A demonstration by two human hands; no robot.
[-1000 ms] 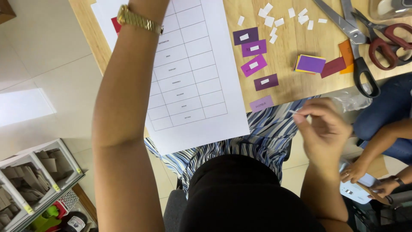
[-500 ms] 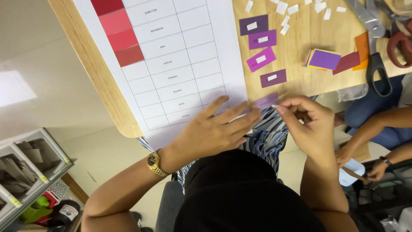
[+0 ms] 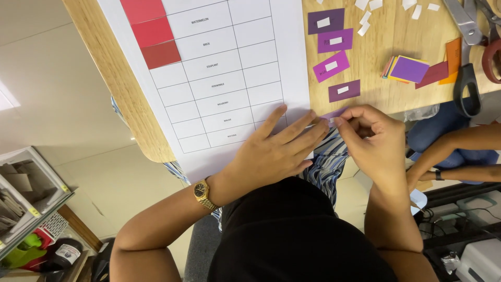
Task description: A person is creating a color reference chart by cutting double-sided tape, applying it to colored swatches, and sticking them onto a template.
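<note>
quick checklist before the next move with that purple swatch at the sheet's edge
1. Left hand flat on the white grid sheet, pinning it: ok.
2. Right hand pinching the light purple swatch at the sheet's edge: ok.
3. Label strip on that swatch: cannot tell, fingers hide it.
4. Empty grid cells below the red swatches: ok.
5. Other purple swatches apart, labels up: ok.
6. Scissors away from both hands: ok.

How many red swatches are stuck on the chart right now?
3 red swatches, stacked in the chart's left column: top, middle, bottom. More may sit above the picture's edge.
</note>
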